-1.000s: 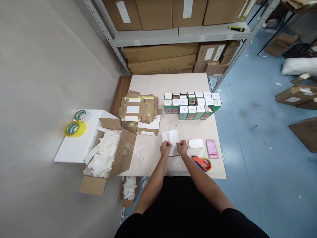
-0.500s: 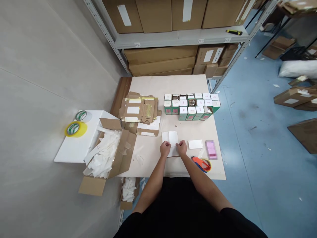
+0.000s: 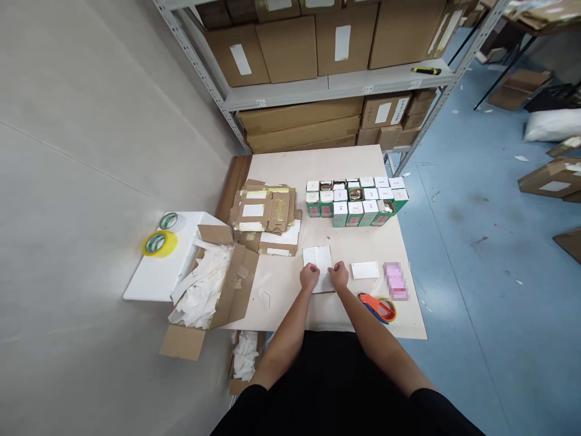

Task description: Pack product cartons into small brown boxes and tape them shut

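Note:
My left hand (image 3: pixel 309 277) and my right hand (image 3: pixel 338 276) are both closed in a pinch on the lower corners of a small white sheet (image 3: pixel 323 258). This sheet lies over a larger flat white piece (image 3: pixel 323 286) on the table, whose front edge shows brown like cardboard. How firmly the sheet rests on it, I cannot tell. Just right of my right hand is a white rectangular card or pad (image 3: pixel 364 270). Beyond it sits a pixelated pink item (image 3: pixel 396 281). Orange-handled scissors or a tape cutter (image 3: pixel 377 306) overlap a yellow tape roll (image 3: pixel 393 309) nearer the front edge.
Rows of small green-and-white boxes (image 3: pixel 356 209) stand toward the back right. Flattened cardboard (image 3: pixel 263 209) is stacked at left. An open carton (image 3: pixel 233 287) holds white paper strips, beside tape rolls (image 3: pixel 158 243). A shelf (image 3: pixel 336 86) with cartons rises behind the table (image 3: pixel 281 303).
The camera view has shifted, so the whole scene sits slightly lower and to the right. Both hands keep their pinch on the small white sheet, which now looks nearer the larger piece's right edge.

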Action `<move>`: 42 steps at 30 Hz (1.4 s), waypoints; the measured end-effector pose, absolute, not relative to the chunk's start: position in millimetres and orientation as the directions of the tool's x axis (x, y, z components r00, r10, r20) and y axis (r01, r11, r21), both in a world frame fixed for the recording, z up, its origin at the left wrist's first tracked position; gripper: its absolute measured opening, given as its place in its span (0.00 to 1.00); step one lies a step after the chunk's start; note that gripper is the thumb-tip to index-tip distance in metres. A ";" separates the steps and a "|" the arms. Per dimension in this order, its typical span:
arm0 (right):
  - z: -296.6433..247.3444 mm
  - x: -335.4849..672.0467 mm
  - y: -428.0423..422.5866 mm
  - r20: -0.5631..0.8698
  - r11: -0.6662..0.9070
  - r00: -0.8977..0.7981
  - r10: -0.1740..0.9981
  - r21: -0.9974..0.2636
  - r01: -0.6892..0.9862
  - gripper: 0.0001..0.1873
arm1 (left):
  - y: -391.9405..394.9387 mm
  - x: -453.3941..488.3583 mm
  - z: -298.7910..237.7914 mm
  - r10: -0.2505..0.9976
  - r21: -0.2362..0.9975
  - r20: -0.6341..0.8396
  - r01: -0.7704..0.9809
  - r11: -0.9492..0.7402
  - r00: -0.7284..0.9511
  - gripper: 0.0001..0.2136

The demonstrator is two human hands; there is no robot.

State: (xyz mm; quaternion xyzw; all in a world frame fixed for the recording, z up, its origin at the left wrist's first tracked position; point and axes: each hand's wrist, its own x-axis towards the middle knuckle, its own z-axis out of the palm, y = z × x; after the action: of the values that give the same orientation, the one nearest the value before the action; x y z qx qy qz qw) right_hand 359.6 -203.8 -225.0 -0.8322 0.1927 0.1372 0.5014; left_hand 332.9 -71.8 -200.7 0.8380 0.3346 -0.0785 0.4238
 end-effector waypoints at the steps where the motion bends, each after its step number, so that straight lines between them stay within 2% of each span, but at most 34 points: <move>1: -224.3 359.6 -203.6 -0.424 -0.434 0.887 -0.181 -0.775 -0.459 0.14 | -72.2 333.6 -200.6 0.494 0.647 -0.421 0.633 -0.425 0.761 0.06; 5: -219.9 361.0 -203.3 -0.436 -0.499 0.883 -0.173 -0.735 -0.460 0.13 | -69.2 335.5 -198.4 0.502 0.573 -0.454 0.673 -0.468 0.736 0.05; 7: -216.8 362.6 -204.3 -0.458 -0.548 0.873 -0.169 -0.693 -0.469 0.13 | -63.9 336.1 -195.0 0.510 0.490 -0.478 0.699 -0.521 0.715 0.06; 9: -214.1 363.8 -206.4 -0.490 -0.606 0.857 -0.162 -0.636 -0.478 0.12 | -59.1 338.1 -189.8 0.504 0.376 -0.505 0.704 -0.602 0.701 0.10; 12: -213.4 363.4 -211.5 -0.539 -0.671 0.828 -0.156 -0.557 -0.489 0.13 | -60.2 347.4 -182.5 0.413 0.263 -0.492 0.583 -0.769 0.767 0.13; 15: -220.1 359.2 -217.0 -0.550 -0.672 0.819 -0.163 -0.546 -0.500 0.16 | -69.8 361.6 -182.9 0.219 0.277 -0.382 0.337 -0.900 0.898 0.19; 18: -234.1 351.1 -220.1 -0.504 -0.615 0.849 -0.158 -0.622 -0.484 0.19 | -74.0 371.6 -192.9 0.117 0.288 -0.426 0.257 -0.922 0.897 0.29; 22: -256.0 337.1 -220.2 -0.453 -0.501 0.887 -0.086 -0.750 -0.432 0.18 | -64.8 375.6 -208.2 0.082 0.301 -0.545 0.286 -0.910 0.835 0.35; 25: -266.9 329.3 -219.5 -0.406 -0.434 0.913 -0.036 -0.817 -0.380 0.20 | -57.7 377.1 -212.4 0.056 0.319 -0.567 0.282 -0.905 0.822 0.37; 28: -269.3 325.3 -215.6 -0.381 -0.412 0.923 -0.050 -0.834 -0.366 0.22 | -52.8 376.0 -212.5 0.024 0.341 -0.559 0.256 -0.904 0.829 0.39; 32: -263.9 316.6 -195.7 -0.253 -0.424 0.967 -0.014 -0.874 -0.235 0.22 | -41.1 365.6 -214.2 0.143 0.296 -0.545 0.349 -0.889 0.826 0.36; 34: -260.6 308.4 -182.0 -0.215 -0.431 0.976 0.006 -0.882 -0.192 0.22 | -31.2 357.7 -216.2 0.161 0.299 -0.533 0.363 -0.883 0.831 0.35; 38: -255.4 290.3 -164.4 -0.285 -0.380 0.954 -0.090 -0.876 -0.298 0.26 | -9.4 341.1 -220.6 0.050 0.395 -0.517 0.290 -0.872 0.855 0.37; 42: -248.1 279.3 -158.7 -0.298 -0.326 0.952 -0.072 -0.895 -0.305 0.27 | 11.2 327.0 -224.6 0.017 0.495 -0.473 0.282 -0.822 0.881 0.37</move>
State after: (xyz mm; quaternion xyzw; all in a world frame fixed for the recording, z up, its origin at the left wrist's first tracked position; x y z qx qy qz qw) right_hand 279.3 -158.7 -248.1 -0.8077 0.1165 0.1024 0.5688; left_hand 327.0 11.2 -224.6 0.9261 0.0808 -0.2303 0.2876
